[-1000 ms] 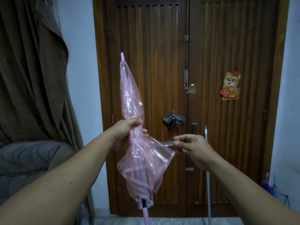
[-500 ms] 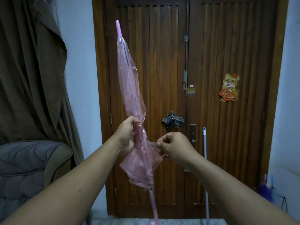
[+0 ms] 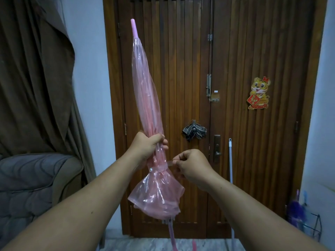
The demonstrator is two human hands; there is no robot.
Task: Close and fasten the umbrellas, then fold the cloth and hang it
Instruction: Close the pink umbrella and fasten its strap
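Observation:
I hold a closed, see-through pink umbrella (image 3: 145, 91) tip-up in front of the wooden double door. My left hand (image 3: 146, 145) is clenched around its gathered canopy at mid-length. Just below that hand a clear strap (image 3: 169, 163) circles the canopy, and my right hand (image 3: 192, 165) pinches the strap's free end to the right of the umbrella. Below the strap the canopy flares out loosely, and the pink shaft runs down out of the frame. A checked grey cloth (image 3: 194, 132) hangs bunched on the door near its handle.
The wooden double door (image 3: 235, 51) fills the background, with a tiger sticker (image 3: 258, 93) on its right leaf. A white pole (image 3: 230, 160) leans beside the door handle. A brown curtain (image 3: 32, 78) and grey sofa (image 3: 30, 183) stand at left. A wire rack (image 3: 306, 220) sits low right.
The umbrella rose and straightened, tip higher. My right hand carried the strap around the canopy, which is now cinched tight below my left hand where it hung loose before.

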